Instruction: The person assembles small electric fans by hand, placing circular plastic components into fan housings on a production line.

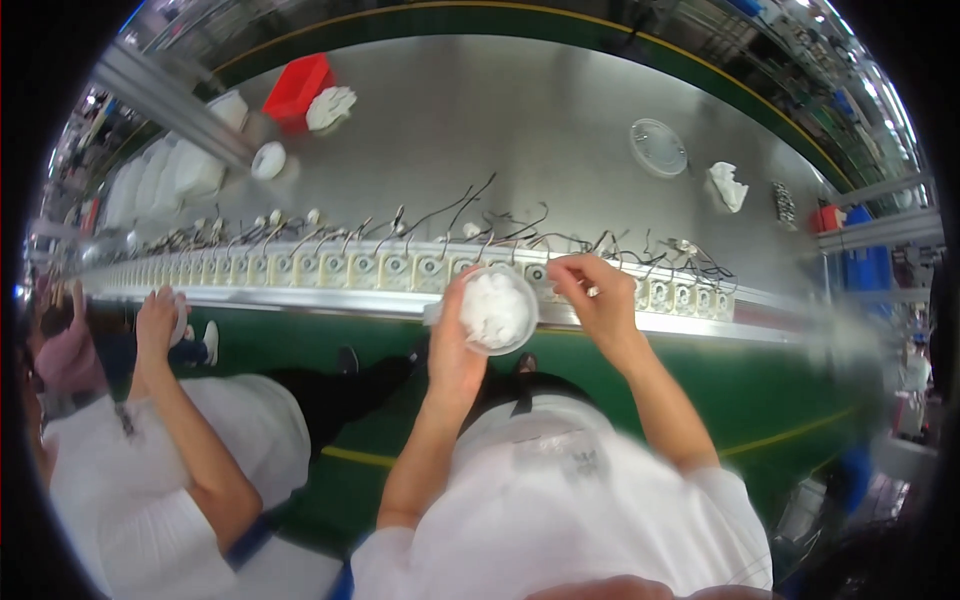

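My left hand (pixel 457 345) is wrapped round the side of a round, clear tub (pixel 534 322), held in front of the row at my middle. A soft-looking white mass (pixel 493 308) fills the tub; I cannot make out its kind. To the right of the tub my right hand (pixel 603 303) is over the row, thumb and fingertips pinched together. Anything between those fingertips is too small to tell. A little pale spot shows against its curled fingers. Below both hands runs a long line of small cream-coloured block-shaped units (pixel 362 270), with dark wires sticking out behind them.
A metal rail (pixel 330 300) carries the row along the near table edge. On the metal table (pixel 500 120) lie a red bin (pixel 297 92), white cloths (pixel 331 108), a clear round lid (pixel 658 147) and a crumpled white cloth (pixel 728 187). At left a co-worker's hand (pixel 157 322) works close by.
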`<act>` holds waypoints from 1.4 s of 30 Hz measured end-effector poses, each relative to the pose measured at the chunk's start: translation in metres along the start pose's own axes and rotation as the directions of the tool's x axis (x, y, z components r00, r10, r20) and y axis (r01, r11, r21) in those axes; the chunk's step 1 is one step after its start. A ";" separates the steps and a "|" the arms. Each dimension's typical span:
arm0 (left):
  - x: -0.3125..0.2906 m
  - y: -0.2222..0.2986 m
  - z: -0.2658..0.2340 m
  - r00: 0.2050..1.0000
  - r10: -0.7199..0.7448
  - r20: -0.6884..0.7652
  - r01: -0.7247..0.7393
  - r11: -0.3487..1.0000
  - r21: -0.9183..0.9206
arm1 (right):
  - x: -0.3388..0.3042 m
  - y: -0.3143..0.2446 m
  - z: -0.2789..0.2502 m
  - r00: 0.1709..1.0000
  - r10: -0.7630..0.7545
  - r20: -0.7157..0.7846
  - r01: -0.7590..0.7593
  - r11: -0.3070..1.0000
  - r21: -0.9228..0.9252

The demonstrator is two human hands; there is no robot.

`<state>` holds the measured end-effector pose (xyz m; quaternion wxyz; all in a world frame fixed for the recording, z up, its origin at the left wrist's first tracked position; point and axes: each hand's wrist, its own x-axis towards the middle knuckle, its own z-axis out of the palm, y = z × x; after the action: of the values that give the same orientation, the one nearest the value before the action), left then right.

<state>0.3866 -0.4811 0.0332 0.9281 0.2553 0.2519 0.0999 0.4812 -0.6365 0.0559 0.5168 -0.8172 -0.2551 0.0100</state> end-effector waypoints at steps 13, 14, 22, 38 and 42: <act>0.017 0.080 0.006 0.977 0.212 -0.004 -0.212 0.977 -0.007 | -0.024 0.059 -0.020 0.986 0.132 -0.102 -0.146 0.977 -0.152; 0.013 0.077 0.001 0.981 0.192 -0.014 -0.193 0.981 -0.013 | -0.026 0.055 -0.017 0.988 0.121 -0.100 -0.139 0.968 -0.207; 0.003 0.068 -0.010 0.989 0.120 -0.088 -0.123 0.992 -0.025 | -0.024 0.045 -0.012 0.993 0.046 -0.105 -0.073 0.960 -0.270; 0.011 0.061 0.015 0.992 0.104 0.070 -0.094 0.987 -0.129 | -0.030 0.054 -0.014 0.960 -0.279 0.033 0.235 0.731 -0.641; 0.004 0.057 0.010 0.993 0.099 0.058 -0.092 0.990 -0.109 | -0.028 0.056 -0.015 0.893 -0.428 0.138 0.404 0.628 -0.665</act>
<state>0.3916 -0.4355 0.0689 0.9420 0.2206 0.2043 0.1493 0.4838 -0.6802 0.0080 0.1750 -0.8669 -0.4137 -0.2163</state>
